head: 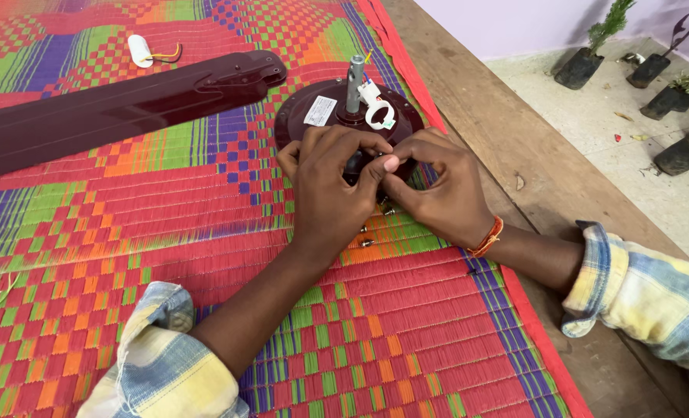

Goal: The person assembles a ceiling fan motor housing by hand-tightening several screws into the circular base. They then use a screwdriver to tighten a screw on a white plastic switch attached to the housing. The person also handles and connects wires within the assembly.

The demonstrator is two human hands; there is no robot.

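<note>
1. The fan motor (337,116) lay on the woven mat (205,255).
2. The left hand (333,186) and right hand (437,190) met at its near edge, fingertips pressed together.
3. A fan blade (112,108) lay left.

Fan motor (321,112) lies on the mat (166,255), blade (112,108) left, perhaps screws (371,232) before it.

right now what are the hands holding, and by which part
Both the left hand and right hand grip the near rim of the dark maroon fan motor; anything pinched between the fingertips is too small to tell.
</note>
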